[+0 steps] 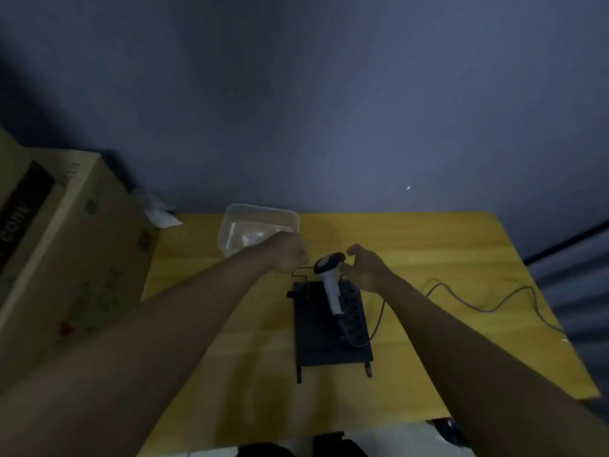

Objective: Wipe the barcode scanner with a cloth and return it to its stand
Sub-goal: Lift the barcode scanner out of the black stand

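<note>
A white and dark barcode scanner (330,279) rests on its black stand (329,328) in the middle of the yellow table (428,252). Its head points away from me and its grey cable (478,305) trails off to the right. My right hand (364,268) is beside the scanner's head, thumb touching it, fingers curled apart above it. My left hand (289,252) hovers just left of the scanner's head with its fingers closed; whether it holds anything is hidden. No cloth is clearly visible.
A clear plastic tub (230,225) with something pale inside sits at the table's far edge, behind my left hand. A large cardboard box (66,245) stands to the left. A grey wall runs behind the table.
</note>
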